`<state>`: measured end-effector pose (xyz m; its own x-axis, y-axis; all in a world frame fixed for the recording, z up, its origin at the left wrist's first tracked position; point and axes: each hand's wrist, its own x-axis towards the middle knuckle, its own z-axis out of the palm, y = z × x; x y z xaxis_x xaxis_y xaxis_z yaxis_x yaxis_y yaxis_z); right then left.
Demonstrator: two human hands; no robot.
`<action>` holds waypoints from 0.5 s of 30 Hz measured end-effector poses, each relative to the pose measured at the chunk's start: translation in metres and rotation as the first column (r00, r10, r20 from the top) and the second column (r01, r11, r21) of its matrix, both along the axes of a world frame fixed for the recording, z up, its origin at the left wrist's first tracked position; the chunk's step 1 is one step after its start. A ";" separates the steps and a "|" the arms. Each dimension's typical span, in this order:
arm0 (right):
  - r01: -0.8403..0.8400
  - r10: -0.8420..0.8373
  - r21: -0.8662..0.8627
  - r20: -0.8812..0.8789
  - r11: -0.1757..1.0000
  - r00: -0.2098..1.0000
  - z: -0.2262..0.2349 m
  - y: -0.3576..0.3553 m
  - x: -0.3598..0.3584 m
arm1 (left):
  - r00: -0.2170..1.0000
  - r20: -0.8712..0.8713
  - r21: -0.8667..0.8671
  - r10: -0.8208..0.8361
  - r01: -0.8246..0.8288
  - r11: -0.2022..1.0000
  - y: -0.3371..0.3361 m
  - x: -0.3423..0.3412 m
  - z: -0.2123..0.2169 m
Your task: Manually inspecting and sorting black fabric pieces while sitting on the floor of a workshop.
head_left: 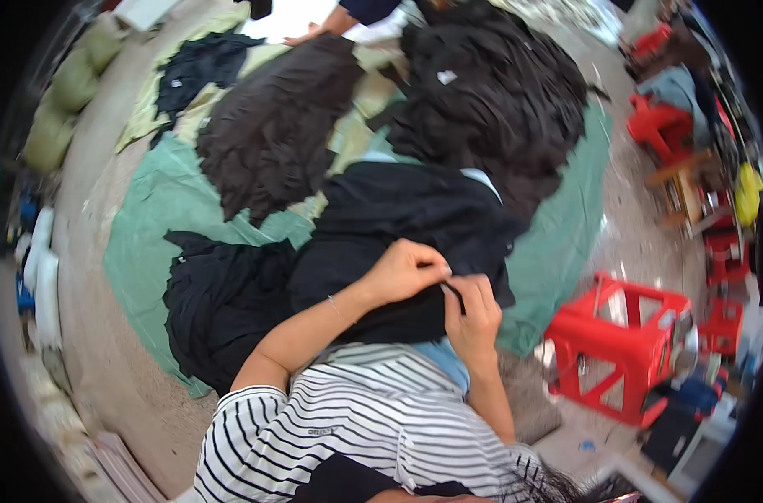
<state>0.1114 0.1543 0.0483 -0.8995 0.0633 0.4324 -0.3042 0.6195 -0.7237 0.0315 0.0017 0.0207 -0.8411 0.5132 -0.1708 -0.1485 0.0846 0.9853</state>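
Observation:
A black garment (398, 201) lies spread over my lap. Above it my left hand (409, 270) is closed in a pinch, thumb and forefinger pressed together on a small bit of the dark cloth. My right hand (476, 308) is closed right beside it, its fingertips nearly touching the left ones and gripping the same cloth. The exact bit between the fingers is too small to make out. To the left of my lap, a crumpled heap of black garments (222, 293) rests on a green sheet (138, 243).
Ahead lie two large dark clothing piles, a left one (272, 126) and a right one (499, 92). A red plastic stool (616, 344) stands at the right. Another person's hand (310, 33) shows at the far edge. More red stools and clutter line the right side.

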 end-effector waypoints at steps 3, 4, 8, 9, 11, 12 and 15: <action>0.058 -0.060 0.084 0.015 0.995 0.998 -0.004 -0.002 0.005 | 0.997 -0.038 -0.099 -0.072 0.068 0.993 -0.001 0.000 0.000; 0.043 -0.046 0.091 0.031 0.995 0.998 -0.004 -0.002 0.007 | 0.999 -0.001 -0.028 -0.045 0.045 0.999 -0.001 0.002 -0.006; 0.031 -0.035 0.104 0.033 0.994 0.999 -0.001 0.001 0.006 | 0.998 0.058 0.048 -0.033 0.030 0.998 -0.001 0.005 -0.001; 0.026 -0.027 0.066 0.015 0.997 1.000 -0.002 0.001 0.006 | 0.995 0.089 0.062 -0.046 0.041 0.997 -0.002 0.006 0.000; -0.002 0.002 0.073 0.000 0.997 1.000 -0.001 0.001 0.004 | 0.986 0.152 0.092 -0.071 0.058 0.994 -0.005 0.005 0.003; -0.006 0.006 0.084 -0.002 0.996 1.000 0.000 0.002 0.004 | 0.987 0.144 0.093 -0.065 0.052 0.994 -0.005 0.004 0.002; -0.014 0.015 0.086 -0.009 0.996 1.000 -0.001 0.004 0.004 | 0.980 0.186 0.150 -0.063 0.035 0.988 -0.004 0.005 -0.004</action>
<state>0.1154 0.1582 0.0477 -0.8956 0.0126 0.4446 -0.3204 0.6751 -0.6646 0.0368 -0.0020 0.0166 -0.7738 0.5839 -0.2455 -0.3332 -0.0457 0.9417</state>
